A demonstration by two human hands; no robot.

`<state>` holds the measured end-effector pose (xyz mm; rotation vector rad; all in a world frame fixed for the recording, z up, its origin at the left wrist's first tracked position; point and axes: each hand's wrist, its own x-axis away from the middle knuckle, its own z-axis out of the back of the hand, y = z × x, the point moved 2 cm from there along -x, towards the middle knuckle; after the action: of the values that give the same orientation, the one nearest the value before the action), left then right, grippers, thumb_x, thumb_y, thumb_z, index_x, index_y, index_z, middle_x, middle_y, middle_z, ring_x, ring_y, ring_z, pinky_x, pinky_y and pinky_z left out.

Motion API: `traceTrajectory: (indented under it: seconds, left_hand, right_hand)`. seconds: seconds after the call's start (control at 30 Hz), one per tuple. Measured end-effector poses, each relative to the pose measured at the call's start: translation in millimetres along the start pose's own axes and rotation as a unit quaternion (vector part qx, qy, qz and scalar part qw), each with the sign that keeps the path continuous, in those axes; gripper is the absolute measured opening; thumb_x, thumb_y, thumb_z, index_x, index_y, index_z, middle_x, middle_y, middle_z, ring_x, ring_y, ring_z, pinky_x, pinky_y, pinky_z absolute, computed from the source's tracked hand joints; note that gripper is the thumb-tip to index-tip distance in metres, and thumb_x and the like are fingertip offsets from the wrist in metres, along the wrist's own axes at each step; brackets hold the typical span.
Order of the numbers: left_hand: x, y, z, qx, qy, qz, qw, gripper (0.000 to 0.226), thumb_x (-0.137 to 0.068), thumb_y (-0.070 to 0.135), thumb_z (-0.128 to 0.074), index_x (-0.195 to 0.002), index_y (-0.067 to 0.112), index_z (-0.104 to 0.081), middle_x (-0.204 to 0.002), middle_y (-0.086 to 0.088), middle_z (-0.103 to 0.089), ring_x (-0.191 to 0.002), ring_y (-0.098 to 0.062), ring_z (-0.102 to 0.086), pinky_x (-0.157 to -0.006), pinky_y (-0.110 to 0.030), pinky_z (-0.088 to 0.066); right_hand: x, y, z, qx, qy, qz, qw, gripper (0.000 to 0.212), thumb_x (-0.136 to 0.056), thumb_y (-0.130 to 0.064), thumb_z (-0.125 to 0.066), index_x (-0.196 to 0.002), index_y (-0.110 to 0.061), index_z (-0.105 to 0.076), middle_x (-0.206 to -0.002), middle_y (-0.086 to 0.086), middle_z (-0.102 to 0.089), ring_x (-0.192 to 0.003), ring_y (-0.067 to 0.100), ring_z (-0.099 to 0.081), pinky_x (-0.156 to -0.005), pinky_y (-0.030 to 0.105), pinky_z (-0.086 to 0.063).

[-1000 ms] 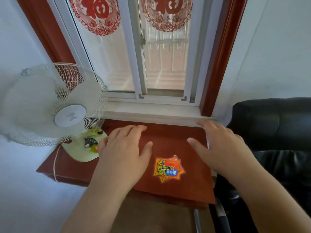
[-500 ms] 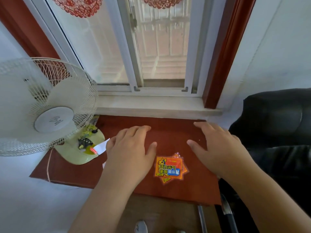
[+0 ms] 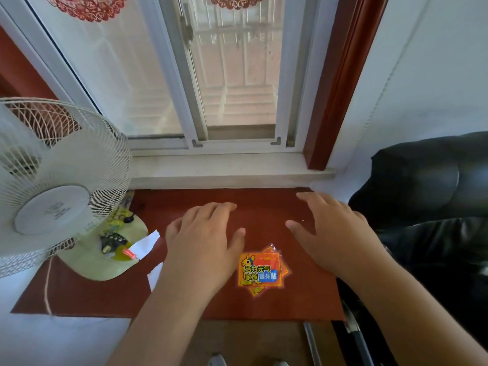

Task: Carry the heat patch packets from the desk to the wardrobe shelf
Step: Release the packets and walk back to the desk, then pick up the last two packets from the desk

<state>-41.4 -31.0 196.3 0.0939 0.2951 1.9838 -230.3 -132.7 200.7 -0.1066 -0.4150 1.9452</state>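
A white-framed sliding window [image 3: 211, 75] fills the upper part of the view, its top cut off along with two red paper-cut decorations [image 3: 89, 6] of which only the lower edges show. Below it runs one pale stone sill [image 3: 227, 173] and then one reddish-brown wooden desk [image 3: 264, 204]. A black leather armchair [image 3: 427, 186] stands at the right, partly out of frame. One white wire-caged table fan [image 3: 52, 186] stands on the desk's left end, its cage cut off at the left edge, on a pale green round base [image 3: 105, 260] whose knobs and labels are too small to read. A white slip of paper [image 3: 145, 245] lies just beside that base, and another white scrap is half hidden under the left forearm.

The left hand [image 3: 203, 244] and the right hand [image 3: 335, 233] are both palm-down over the desk, fingers straight and loosely spread, holding nothing; whether the palms touch the wood cannot be told.

The orange and yellow heat patch packets [image 3: 261, 270] lie stacked on the desk between the two wrists, near the front edge. The top one hides most of the rest; at least two corners peek out beneath, so the exact count is unclear. Neither hand touches them.
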Motion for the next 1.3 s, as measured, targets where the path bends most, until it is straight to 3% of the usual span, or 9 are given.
traceTrajectory:
  seconds: [0.17, 0.53, 0.9, 1.07, 1.3]
  left_hand:
    - [-9, -12, -13, 0.009, -0.017, -0.001, 1.000, 0.047, -0.097, 0.054, -0.048, -0.143, 0.042, -0.044, -0.147, 0.018, -0.048, -0.141, -0.010, -0.038, -0.112, -0.041, -0.029]
    - [-18, -45, -91, 0.048, -0.062, 0.013, 0.997, 0.037, -0.097, 0.044, -0.051, -0.134, 0.039, -0.052, -0.139, 0.016, -0.056, -0.132, -0.012, -0.047, -0.106, -0.042, -0.033]
    - [-14, -75, -205, 0.055, -0.171, 0.040, 0.983, 0.041, -0.092, 0.037, -0.052, -0.133, 0.034, -0.050, -0.135, 0.009, -0.055, -0.124, -0.020, -0.053, -0.096, -0.043, -0.041]
    - [-6, -84, -245, 0.058, -0.265, 0.061, 0.961, 0.049, -0.091, 0.037, -0.053, -0.140, 0.032, -0.044, -0.143, 0.003, -0.052, -0.131, -0.025, -0.051, -0.100, -0.045, -0.043]
    - [6, -90, -276, 0.077, -0.330, 0.074, 0.938, 0.062, -0.090, 0.036, -0.050, -0.149, 0.036, -0.032, -0.143, -0.002, -0.052, -0.133, -0.028, -0.049, -0.103, -0.047, -0.043]
  right_hand:
    - [-3, -4, -10, -0.001, -0.012, -0.012, 1.000, 0.068, -0.099, -0.062, -0.051, -0.158, -0.035, -0.032, -0.161, -0.010, -0.042, -0.146, 0.017, -0.045, -0.117, 0.043, -0.036]
    - [-12, -1, -82, -0.008, -0.086, -0.040, 0.995, 0.063, -0.100, -0.055, -0.054, -0.156, -0.031, -0.037, -0.161, -0.007, -0.043, -0.144, 0.022, -0.047, -0.115, 0.047, -0.039]
    - [-36, 37, -198, -0.012, -0.197, -0.089, 0.976, 0.055, -0.098, -0.038, -0.058, -0.151, -0.029, -0.045, -0.155, 0.000, -0.048, -0.138, 0.028, -0.052, -0.110, 0.045, -0.041]
    - [-32, 50, -244, -0.015, -0.256, -0.093, 0.962, 0.054, -0.093, -0.028, -0.056, -0.147, -0.028, -0.049, -0.151, 0.000, -0.051, -0.134, 0.030, -0.053, -0.107, 0.046, -0.045]
    - [-30, 58, -277, 0.019, -0.303, -0.070, 0.950, 0.074, -0.098, -0.037, -0.051, -0.165, -0.030, -0.020, -0.174, -0.005, -0.014, -0.158, 0.030, -0.020, -0.120, 0.056, -0.030]
